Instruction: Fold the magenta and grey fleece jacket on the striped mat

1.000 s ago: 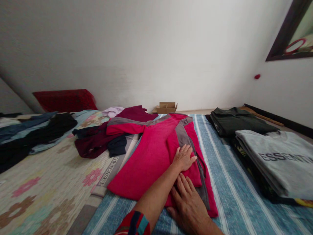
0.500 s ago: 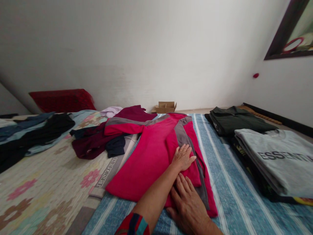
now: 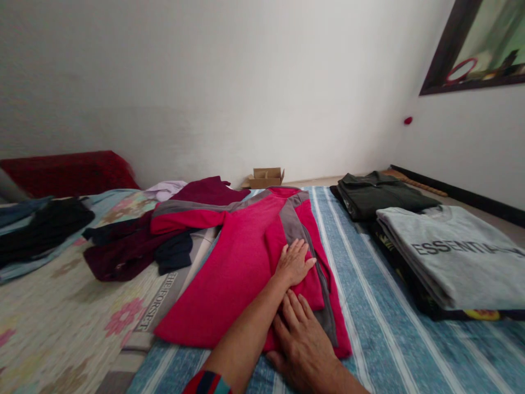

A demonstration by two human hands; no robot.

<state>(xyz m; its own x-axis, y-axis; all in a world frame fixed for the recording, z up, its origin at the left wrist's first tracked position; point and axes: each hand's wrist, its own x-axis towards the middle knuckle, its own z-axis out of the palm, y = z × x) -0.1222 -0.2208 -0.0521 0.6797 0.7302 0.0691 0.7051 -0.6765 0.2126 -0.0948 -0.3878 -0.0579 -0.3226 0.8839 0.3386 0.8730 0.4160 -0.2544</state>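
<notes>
A bright pink long-sleeved top with grey trim point(image 3: 241, 262) lies spread on the bed, its collar towards the wall. Its right-hand sleeve is folded in over the body, while the other sleeve stretches out to the left. My left hand point(image 3: 294, 264) rests flat on the folded sleeve, fingers spread. Just nearer to me, my right hand point(image 3: 305, 342) lies with its palm down across the top's lower part and hem, fingers extended. Neither hand grips the cloth.
Folded clothes lie at right: a grey printed shirt point(image 3: 455, 257) and a dark green garment point(image 3: 379, 194). Left of the top are maroon clothes point(image 3: 123, 249) and black clothing point(image 3: 53, 224). A small cardboard box point(image 3: 266, 178) stands by the wall.
The camera view has turned slightly right, so the scene sits further left. Both hands keep about the same place on the pink top.
</notes>
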